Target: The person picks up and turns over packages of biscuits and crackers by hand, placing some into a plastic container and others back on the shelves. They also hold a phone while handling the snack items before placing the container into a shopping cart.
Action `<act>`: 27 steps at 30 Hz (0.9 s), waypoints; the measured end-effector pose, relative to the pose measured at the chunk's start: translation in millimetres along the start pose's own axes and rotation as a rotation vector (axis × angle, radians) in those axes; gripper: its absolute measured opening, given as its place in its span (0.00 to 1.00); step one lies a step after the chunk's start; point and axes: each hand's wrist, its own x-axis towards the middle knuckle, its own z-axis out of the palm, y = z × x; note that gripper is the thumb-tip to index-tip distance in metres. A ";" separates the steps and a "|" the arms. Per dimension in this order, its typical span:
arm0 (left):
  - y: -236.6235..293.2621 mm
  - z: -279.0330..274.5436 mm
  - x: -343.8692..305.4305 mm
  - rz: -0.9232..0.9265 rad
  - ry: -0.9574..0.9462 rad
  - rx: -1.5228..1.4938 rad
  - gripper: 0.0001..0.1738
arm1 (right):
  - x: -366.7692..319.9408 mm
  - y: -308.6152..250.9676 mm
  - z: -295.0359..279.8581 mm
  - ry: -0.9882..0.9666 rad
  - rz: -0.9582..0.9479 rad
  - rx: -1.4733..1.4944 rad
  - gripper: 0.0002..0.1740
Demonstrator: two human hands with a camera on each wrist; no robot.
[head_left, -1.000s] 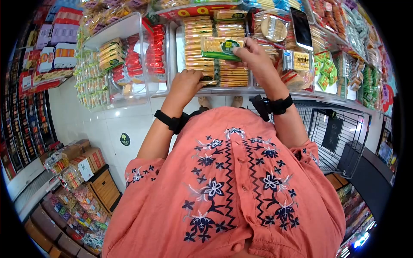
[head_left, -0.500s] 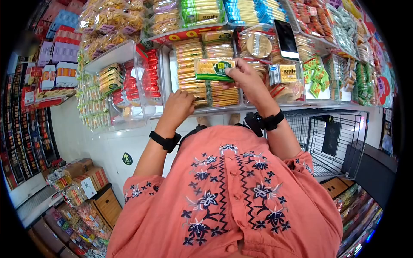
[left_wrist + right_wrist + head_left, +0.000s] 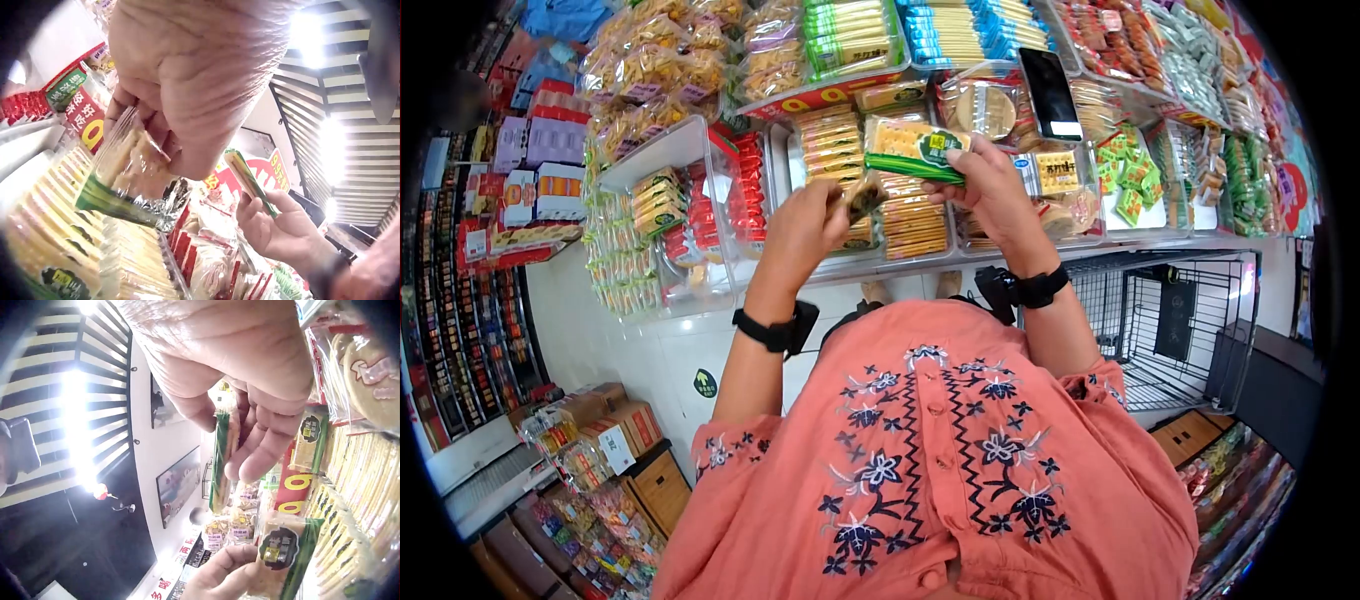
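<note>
The left hand (image 3: 800, 225) pinches one end of a small clear-wrapped cracker packet with a green band and a dark printed label (image 3: 864, 197) between its thumb and bent fingers, holding it tilted over the front of a clear plastic bin (image 3: 780, 162). The right hand (image 3: 998, 195) grips the right end of a flat cracker packet in clear film with a bright green edge (image 3: 912, 148), its thumb on the printed face and its fingers curled behind. This packet is above the bin, to the right of the other one. Beneath both, similar narrow packets (image 3: 914, 220) stand in close rows inside the bin. Red-wrapped packs (image 3: 747, 190) lie to its left; to its right, a black phone (image 3: 1050, 95) rests near a clear pack of round, pale biscuits (image 3: 987, 108).
</note>
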 end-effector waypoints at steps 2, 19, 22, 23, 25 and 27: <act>0.5 10.5 29.6 0.050 0.100 -0.022 0.13 | -3.0 -7.0 -6.5 0.039 -0.004 0.006 0.14; -26.4 88.3 169.2 0.465 0.220 0.240 0.14 | -43.3 -23.9 -50.8 0.154 -0.058 0.039 0.15; -24.3 88.5 163.8 0.477 0.274 0.299 0.16 | -42.2 -22.4 -51.7 0.155 -0.053 0.036 0.16; -23.2 87.7 161.7 0.442 0.284 0.307 0.17 | -41.7 -22.0 -51.5 0.153 -0.052 0.033 0.16; -19.0 84.2 155.0 0.369 0.300 0.322 0.19 | -40.7 -19.9 -52.2 0.140 -0.045 0.032 0.16; -20.1 80.3 147.8 0.312 0.313 0.337 0.22 | -37.2 -18.1 -54.1 0.118 -0.036 0.035 0.14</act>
